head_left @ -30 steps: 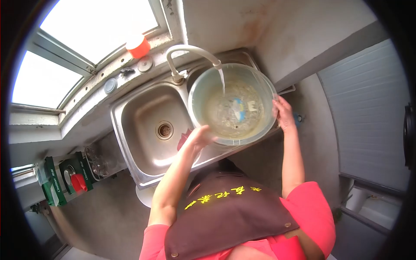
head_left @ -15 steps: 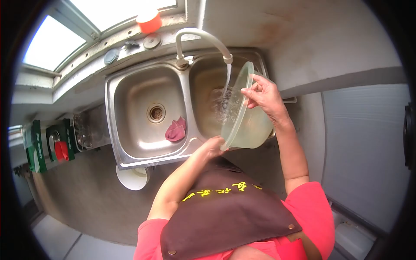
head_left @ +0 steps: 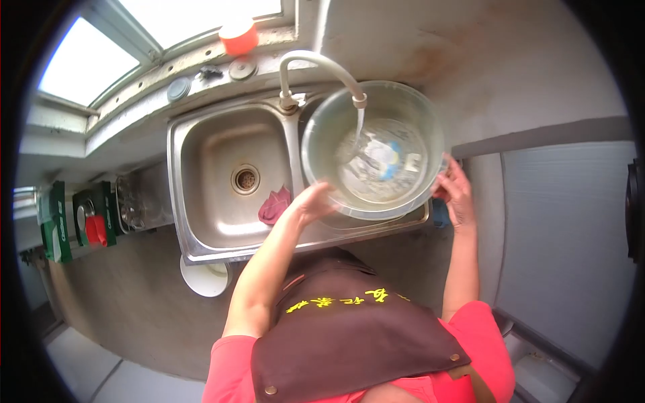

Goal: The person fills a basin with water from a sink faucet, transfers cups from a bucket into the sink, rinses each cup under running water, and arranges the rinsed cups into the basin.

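Basin [head_left: 423, 121] is over the right-hand bowl of the sink, tilted a bit, open side up, under the running tap [head_left: 360, 101]. The stream of water [head_left: 360, 124] lands inside it. We judge the step in hand as holding it under the flow and steadying it.

Both hands are on it: our left hand [head_left: 316, 201] holds the near left rim, fingers blurred, and our right hand [head_left: 457, 191] holds the right side, fingers curled at the rim. We can't tell whether the bottom touches the sink, or how much water is inside.

Any move from here would call for a firm two-sided hold and level handling, as a wet rim could slip and the water could slosh over.

Left bowl [head_left: 215, 161] has a dark red cloth [head_left: 274, 206] near the drain [head_left: 245, 180], apart from our left hand.
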### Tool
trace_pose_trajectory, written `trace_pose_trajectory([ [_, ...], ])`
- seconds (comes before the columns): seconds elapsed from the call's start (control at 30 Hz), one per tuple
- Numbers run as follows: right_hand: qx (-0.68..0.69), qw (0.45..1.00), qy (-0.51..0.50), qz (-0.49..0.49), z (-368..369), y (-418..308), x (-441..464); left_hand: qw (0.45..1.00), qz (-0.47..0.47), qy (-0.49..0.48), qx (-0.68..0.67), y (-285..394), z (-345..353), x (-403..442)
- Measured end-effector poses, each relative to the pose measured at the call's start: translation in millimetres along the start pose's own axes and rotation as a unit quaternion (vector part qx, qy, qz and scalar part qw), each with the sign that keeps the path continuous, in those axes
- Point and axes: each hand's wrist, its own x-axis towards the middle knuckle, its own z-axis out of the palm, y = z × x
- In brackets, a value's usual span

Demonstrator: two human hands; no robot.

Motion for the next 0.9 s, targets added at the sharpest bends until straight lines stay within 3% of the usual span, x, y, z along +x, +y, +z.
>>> trace_pose_trajectory([
  [0.1, 0.005, 0.996, -0.024, 0.081, -29.4, 61.8, 6.5, 0.991, 0.092, -0.065, 0.068, 0.1, -6.3, -5.6],
  [0.23, 0.045, 0.987, -0.001, 0.154, -33.2, 118.3, 26.6, 0.963, 0.234, 0.031, 0.127, -27.5, 7.6, -19.5],
  [0.33, 0.054, 0.984, -0.011, 0.168, -28.5, 162.6, 61.8, 0.884, 0.381, 0.108, 0.247, -44.2, 34.3, -28.4],
  [0.4, 0.063, 0.981, -0.018, 0.181, -12.8, 171.8, 69.3, 0.836, 0.418, 0.170, 0.313, -42.8, 37.8, -34.0],
  [0.47, 0.090, 0.981, -0.030, 0.169, -6.2, 169.0, 72.6, 0.904, 0.330, 0.193, 0.193, -37.0, 54.0, -65.1],
  [0.6, 0.150, 0.982, -0.075, 0.082, -20.1, 83.6, 32.2, 0.984, 0.133, 0.046, 0.111, -21.3, 16.3, -83.1],
  [0.7, 0.168, 0.984, -0.025, 0.049, -17.6, 11.6, 7.8, 0.997, -0.037, 0.036, 0.054, -42.2, 11.4, -65.7],
  [0.73, 0.128, 0.990, -0.032, 0.043, -17.1, -4.5, 5.4, 0.996, -0.049, 0.052, 0.047, -38.4, 39.1, -76.6],
  [0.77, 0.077, 0.996, -0.030, 0.034, -10.3, -17.5, 2.3, 0.996, -0.084, 0.022, -0.031, -62.7, 16.1, -41.5],
  [0.83, -0.003, 0.999, -0.039, 0.016, 13.4, -34.6, -4.2, 0.996, -0.081, -0.008, 0.024, -102.5, 3.3, 1.0],
  [0.9, -0.063, 0.997, -0.047, -0.012, 47.0, -45.0, -13.8, 0.990, -0.112, 0.042, -0.081, -105.2, 41.8, -15.6],
])
